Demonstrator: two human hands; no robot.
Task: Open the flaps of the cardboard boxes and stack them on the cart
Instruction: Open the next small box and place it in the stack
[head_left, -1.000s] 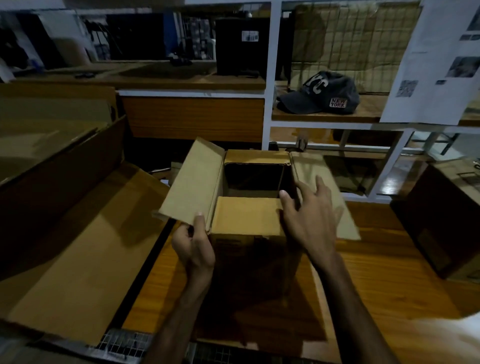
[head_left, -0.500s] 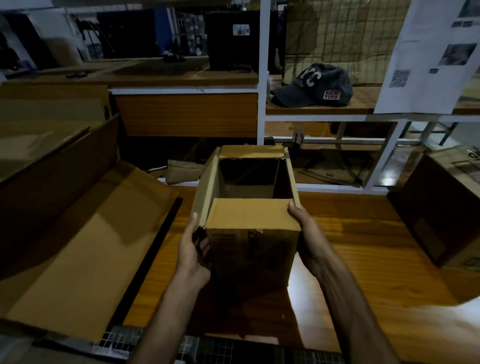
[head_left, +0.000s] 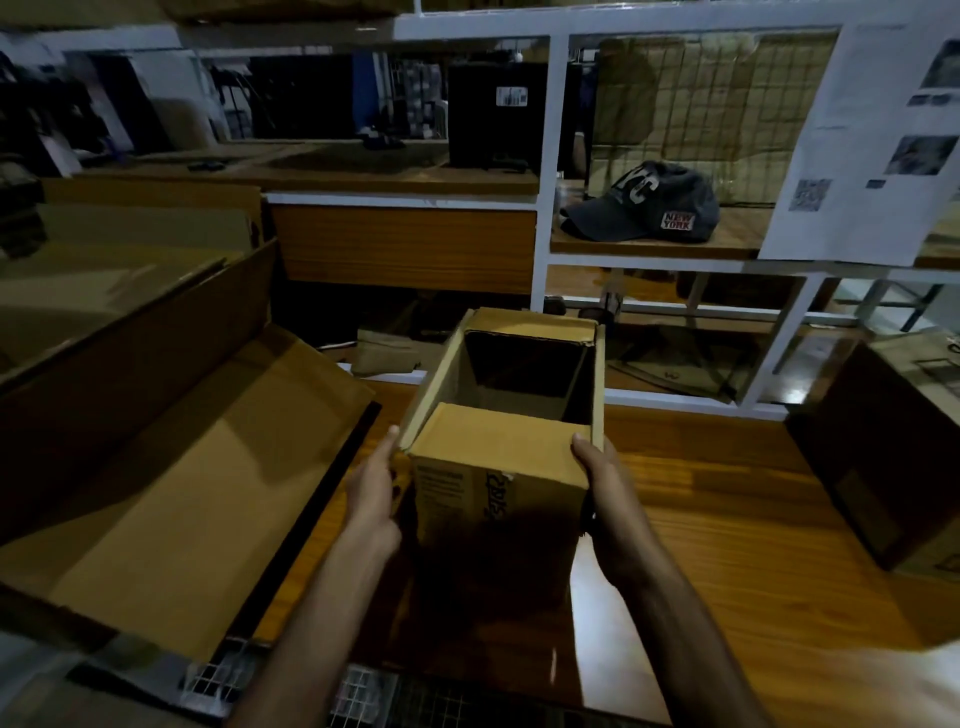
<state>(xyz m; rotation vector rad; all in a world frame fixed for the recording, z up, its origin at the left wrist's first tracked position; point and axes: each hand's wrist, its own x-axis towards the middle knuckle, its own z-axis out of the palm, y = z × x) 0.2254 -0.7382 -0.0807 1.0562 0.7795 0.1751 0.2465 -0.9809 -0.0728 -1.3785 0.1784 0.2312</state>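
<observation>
One cardboard box (head_left: 498, 457) stands on the wooden table (head_left: 727, 519), its printed front too dark to read. Left hand (head_left: 371, 488) lies flat on its left side with straight fingers; right hand (head_left: 605, 493) grips the right near corner. Cap (head_left: 644, 208) on the shelf reads "NEW YORK". Both side flaps, spread a second ago, now stand upright. Large box (head_left: 171, 467) at left is cut off.

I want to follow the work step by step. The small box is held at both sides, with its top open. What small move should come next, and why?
Probably lift the small cardboard box and carry it left toward the large open box. The left hand and right hand press on its two sides, and its side flaps stand up, so opening looks finished; stacking is what remains.
</observation>
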